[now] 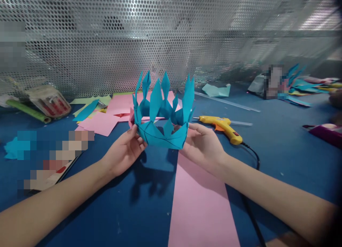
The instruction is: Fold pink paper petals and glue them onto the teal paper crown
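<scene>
The blue paper crown (165,139) is located directly ahead of the person, midway between the two hands and above the counter (120,215), judging by the separate shadow beneath it. Orientation: band at the bottom, pointed tips upright, opening facing up. The longer span of the ring appears to run left to right, from one hand to the other; depth is foreshortened from here, so its true roundness cannot be confirmed.

Governing relation: the crown lies across the gap between the hands, with one side of the band at each. Neither hand is nearer; both are in contact. The left hand (129,145) grasps the left side of the band, thumb at the near face and other fingers curled below. The right hand (204,145) grasps the right side, palm partly turned to view; the position of its thumb cannot be told.

Below the right hand, a long pink sheet (201,207) lies on the counter and extends toward the person. Just beyond that hand, to the right, rests a yellow glue gun (223,125), nozzle pointing left toward the crown. Further back, a perforated metal screen (101,58) stands behind the counter
</scene>
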